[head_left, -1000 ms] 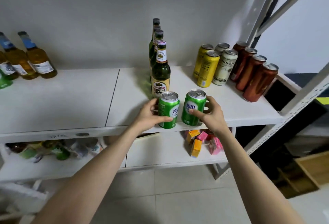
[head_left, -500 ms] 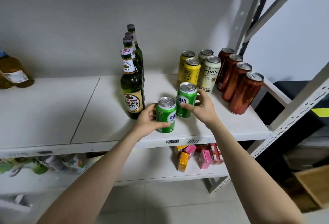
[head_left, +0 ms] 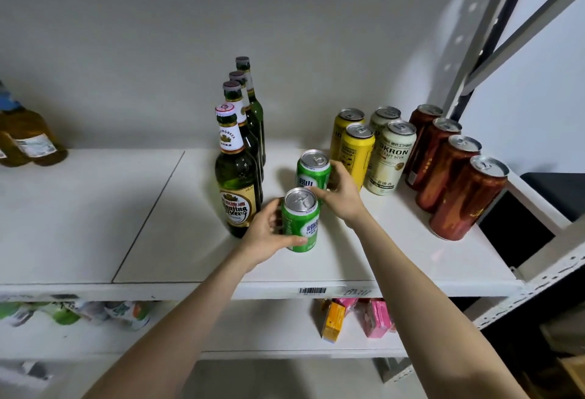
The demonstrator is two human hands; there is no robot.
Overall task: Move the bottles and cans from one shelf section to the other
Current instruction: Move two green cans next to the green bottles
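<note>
Two green cans stand on the right section of the white shelf (head_left: 395, 259). My left hand (head_left: 266, 237) grips the nearer green can (head_left: 300, 221). Behind it stands the farther green can (head_left: 312, 170), held by my right hand (head_left: 340, 196). A row of green beer bottles (head_left: 237, 173) stands just left of the cans. To the right are yellow cans (head_left: 357, 151), cream cans (head_left: 391, 158) and a row of red-brown cans (head_left: 456, 183).
Amber bottles (head_left: 28, 142) stand at the far left of the left shelf section (head_left: 79, 215). The lower shelf holds orange and pink cartons (head_left: 357, 316) and soft packets (head_left: 79, 313). A grey slanted frame post (head_left: 481, 50) rises at the right.
Both cans have moved from the shelf's front edge deeper into the right section, next to the beer bottles; the right hand's can has gone farther back, behind the left one.
</note>
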